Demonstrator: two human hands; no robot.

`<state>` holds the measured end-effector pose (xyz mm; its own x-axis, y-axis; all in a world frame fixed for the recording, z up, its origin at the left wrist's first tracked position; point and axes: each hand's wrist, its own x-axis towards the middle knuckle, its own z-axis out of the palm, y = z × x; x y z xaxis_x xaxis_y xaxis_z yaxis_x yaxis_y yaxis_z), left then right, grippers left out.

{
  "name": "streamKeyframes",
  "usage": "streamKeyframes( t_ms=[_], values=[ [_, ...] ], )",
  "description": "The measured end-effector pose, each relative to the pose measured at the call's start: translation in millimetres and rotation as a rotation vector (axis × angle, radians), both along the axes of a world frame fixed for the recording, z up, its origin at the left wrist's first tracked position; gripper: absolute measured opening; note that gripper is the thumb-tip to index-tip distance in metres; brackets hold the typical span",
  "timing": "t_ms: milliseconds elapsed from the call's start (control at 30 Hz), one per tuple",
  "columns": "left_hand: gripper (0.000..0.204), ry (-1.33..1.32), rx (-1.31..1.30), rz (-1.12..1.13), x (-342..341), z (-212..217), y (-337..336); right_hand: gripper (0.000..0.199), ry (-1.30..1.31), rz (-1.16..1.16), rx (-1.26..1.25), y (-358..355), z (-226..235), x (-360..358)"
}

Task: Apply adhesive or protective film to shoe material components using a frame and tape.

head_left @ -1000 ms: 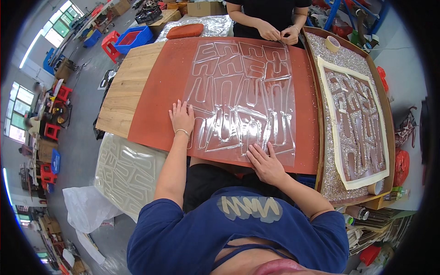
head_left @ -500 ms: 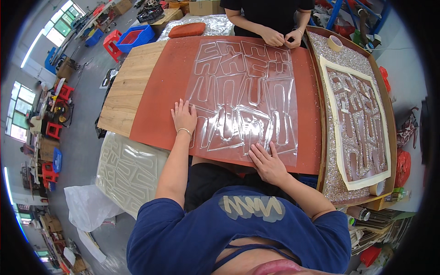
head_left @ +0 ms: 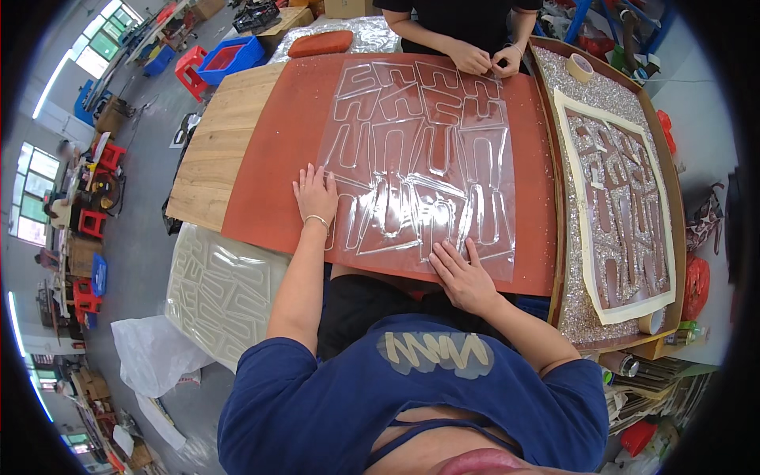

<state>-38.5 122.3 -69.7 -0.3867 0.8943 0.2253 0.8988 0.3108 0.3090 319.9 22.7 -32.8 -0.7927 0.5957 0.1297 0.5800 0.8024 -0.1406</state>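
A clear plastic sheet [head_left: 419, 166] with raised, rounded outlines lies flat on a reddish-brown board [head_left: 269, 150]. My left hand [head_left: 317, 195] rests with fingers extended at the sheet's left edge, holding nothing. At the near right part of the sheet, my right hand [head_left: 461, 273] lies on the edge with thumb and fingers apart, also holding nothing. Across the board, another person's two hands [head_left: 488, 60] meet near the sheet's far right corner; what lies between their fingers is too small to make out.
To the right, a tray of glittery material [head_left: 578, 309] holds a cream-bordered cut-out stencil [head_left: 592, 237] and tape rolls [head_left: 579, 68]. Wooden planks [head_left: 222, 150] adjoin the board on the left. Below them lies another moulded sheet [head_left: 222, 285]. A reddish-brown block [head_left: 321, 43] sits at the back.
My view has shifted slightly. Both my hands stay resting on the sheet and board, nearly unmoved. The other person's hands have shifted a little near the far corner.
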Motion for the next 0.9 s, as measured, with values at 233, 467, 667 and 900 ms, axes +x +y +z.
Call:
streamKeyframes(
  t_ms=[233, 467, 667, 900],
  values=[
    [0.046, 0.0, 0.0, 0.006, -2, -5, -3, 0.057, 0.004, 0.008, -0.001, -1, -4, 0],
    [0.044, 0.021, 0.022, -0.003, -1, -8, 0, 0.055, -0.017, 0.003, -0.009, 1, -3, 0],
    [0.045, 0.013, 0.022, -0.016, 2, -5, -1, 0.053, -0.007, -0.005, 0.002, -2, -4, 3],
    [0.045, 0.009, 0.003, 0.003, 0, -5, -4, 0.058, 0.036, 0.003, -0.054, -2, 2, 2]
  ],
)
